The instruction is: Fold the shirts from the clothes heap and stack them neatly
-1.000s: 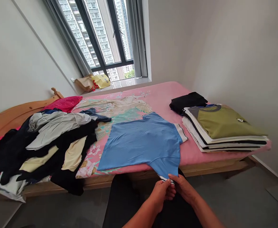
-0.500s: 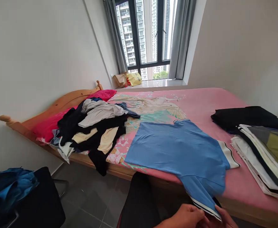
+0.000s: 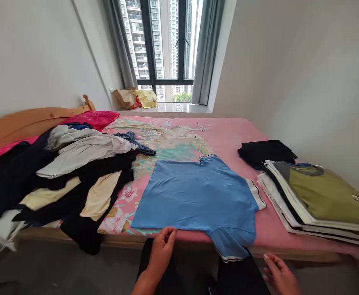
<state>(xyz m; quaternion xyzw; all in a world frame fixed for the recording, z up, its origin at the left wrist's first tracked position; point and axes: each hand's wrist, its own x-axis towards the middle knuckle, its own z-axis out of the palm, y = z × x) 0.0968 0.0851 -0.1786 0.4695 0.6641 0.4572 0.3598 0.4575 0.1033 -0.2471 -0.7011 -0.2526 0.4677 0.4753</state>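
Observation:
A blue short-sleeved shirt (image 3: pixel 197 194) lies spread flat on the bed, its collar on the far side and its body toward the left. White and dark bands trim its sleeves; the near sleeve hangs over the bed's front edge. My left hand (image 3: pixel 162 250) is at the shirt's near side edge, thumb and fingers closed in a pinch on the cloth. Off to the right of the hanging sleeve, my right hand (image 3: pixel 280 273) is in the air, fingers loosely bent and apart, holding nothing.
On the left of the bed (image 3: pixel 228 127) lies a jumbled heap of clothes (image 3: pixel 87 153). A stack of folded clothes (image 3: pixel 323 196) and a folded black garment (image 3: pixel 267 152) are on the right. Paper bags (image 3: pixel 147 98) stand on the windowsill.
Both hands were together at the near sleeve's cuff. The sleeve has been let go; my left hand has moved left to the shirt's side edge, my right hand away from the cuff. The view has turned right.

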